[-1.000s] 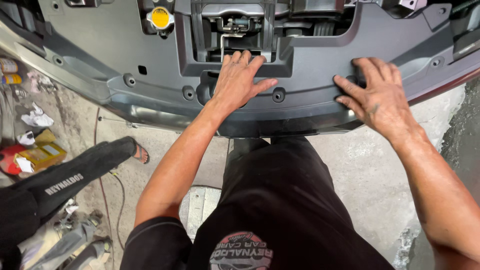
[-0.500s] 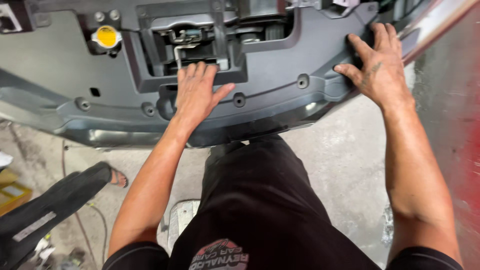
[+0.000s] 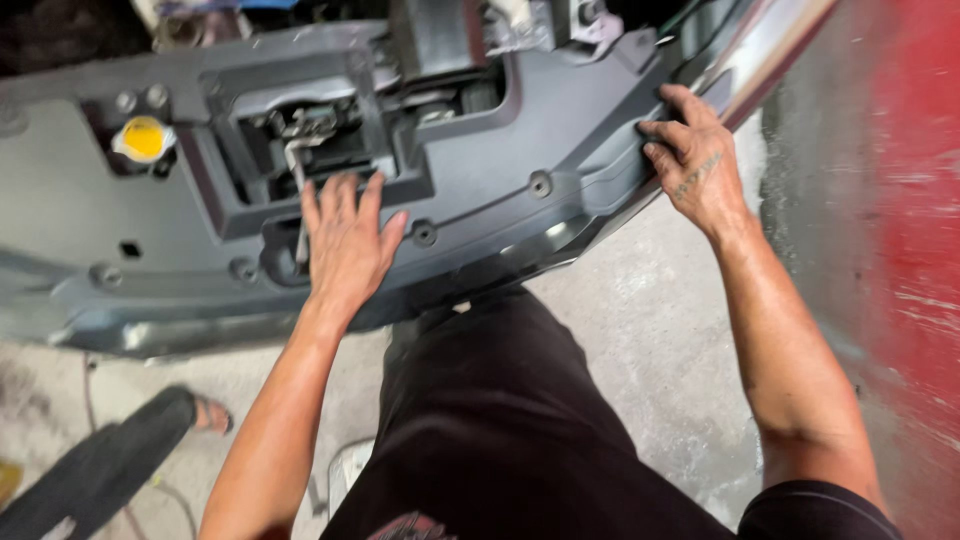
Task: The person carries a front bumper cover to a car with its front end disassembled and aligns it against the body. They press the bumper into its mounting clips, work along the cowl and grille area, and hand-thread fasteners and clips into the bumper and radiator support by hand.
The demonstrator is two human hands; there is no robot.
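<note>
Evidently the person is seating or steadying the grey plastic panel [image 3: 480, 150] that spans the front of the car's engine bay, leaning over it from the concrete floor [image 3: 650, 330]. Their left hand [image 3: 345, 240] lies flat and spread on the panel's middle, palm down, fingers fanned just below the recess with the metal latch [image 3: 300, 135]; it grips nothing, only presses. Their right hand [image 3: 695, 160] is curled over the panel's far right edge, fingers on top and thumb out of sight, so it holds that rim. A yellow cap [image 3: 143, 138] shows through a hole at the left, well apart from both hands. Several round fastener points [image 3: 540, 183] dot the surface. By my judgement this is the aligning step; the next move calls for even pressure while the holes line up. Another person's dark trouser leg [image 3: 110, 460] stands off to the lower left.
</note>
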